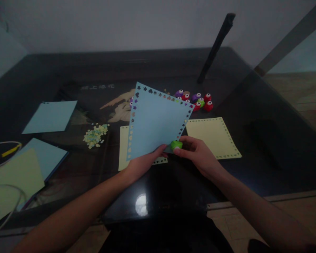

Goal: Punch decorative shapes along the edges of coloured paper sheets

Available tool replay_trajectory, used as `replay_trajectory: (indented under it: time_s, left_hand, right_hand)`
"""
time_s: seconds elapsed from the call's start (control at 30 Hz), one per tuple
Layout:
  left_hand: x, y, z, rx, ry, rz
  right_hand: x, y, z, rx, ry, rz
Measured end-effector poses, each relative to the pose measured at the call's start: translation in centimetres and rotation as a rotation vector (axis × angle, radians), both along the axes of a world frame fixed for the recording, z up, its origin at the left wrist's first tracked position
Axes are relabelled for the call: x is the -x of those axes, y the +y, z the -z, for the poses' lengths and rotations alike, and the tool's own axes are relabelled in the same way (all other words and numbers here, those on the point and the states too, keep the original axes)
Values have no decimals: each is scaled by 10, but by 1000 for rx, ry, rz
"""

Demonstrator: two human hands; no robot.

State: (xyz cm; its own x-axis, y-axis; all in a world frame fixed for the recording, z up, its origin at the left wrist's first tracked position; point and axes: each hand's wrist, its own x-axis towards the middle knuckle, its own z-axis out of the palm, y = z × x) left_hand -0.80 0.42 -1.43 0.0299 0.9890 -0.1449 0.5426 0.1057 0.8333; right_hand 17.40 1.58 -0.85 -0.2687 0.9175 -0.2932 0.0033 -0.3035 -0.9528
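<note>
A light blue sheet of paper (158,121) is raised and tilted above the dark table, with small star, heart and other shapes cut along its edges. My left hand (149,160) is closed on its lower edge, thumb on top and fingers underneath. At the sheet's lower right corner, my right hand (196,151) pinches a small green craft punch (176,145) between thumb and fingers. The punch sits at the paper's edge; its slot is hidden. Beneath the sheet lies a pale yellow sheet (123,147), partly covered. Another yellow sheet (210,137) with punched edges lies to the right.
Several red, purple and green punches (208,105) stand behind the blue sheet. Paper confetti (95,136) is heaped on the left, near blue sheets (52,116) and a yellow stack (18,175) crossed by a white cable (18,191). A black post (216,49) rises at the back right.
</note>
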Motion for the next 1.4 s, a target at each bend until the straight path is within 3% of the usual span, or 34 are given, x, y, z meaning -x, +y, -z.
replay_trajectory:
  time_s: [0.2, 1.4]
  left_hand:
    - [0, 2, -2, 77, -95, 81]
    - [-2, 2, -4, 109, -130, 50]
  right_hand:
    - [0, 1, 1, -7, -22, 1]
    - [0, 1, 3, 4, -11, -5]
